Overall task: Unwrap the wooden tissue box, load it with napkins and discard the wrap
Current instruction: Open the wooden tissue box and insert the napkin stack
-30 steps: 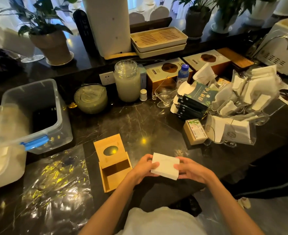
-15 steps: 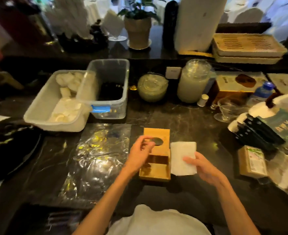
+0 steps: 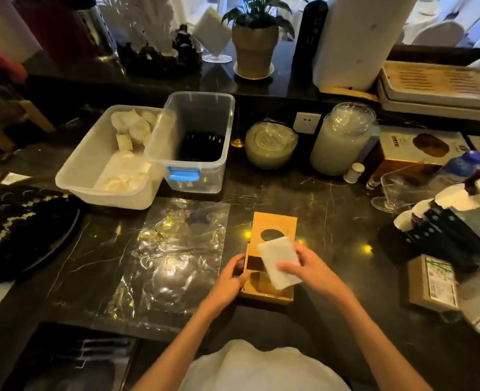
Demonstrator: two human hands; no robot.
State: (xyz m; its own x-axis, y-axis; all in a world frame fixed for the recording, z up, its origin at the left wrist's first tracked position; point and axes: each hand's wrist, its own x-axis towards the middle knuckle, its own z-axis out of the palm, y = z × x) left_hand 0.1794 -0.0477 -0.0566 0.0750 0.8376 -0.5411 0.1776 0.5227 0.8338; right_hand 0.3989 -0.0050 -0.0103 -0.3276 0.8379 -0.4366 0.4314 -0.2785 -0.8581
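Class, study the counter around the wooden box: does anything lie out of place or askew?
The clear plastic wrap lies crumpled on the counter left of the wooden box, not yet discarded. The napkin stack sits tilted over the box opening.

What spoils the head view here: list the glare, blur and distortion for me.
Head view: dim, warm light; bright yellow glints on the dark marble counter beside the wooden tissue box; strong glare on the clear plastic wrap; blown-out windows along the top; motion smear at the upper left; wide-angle bending at the edges. The napkins in the right hand look soft-edged; the left hand is fairly sharp.
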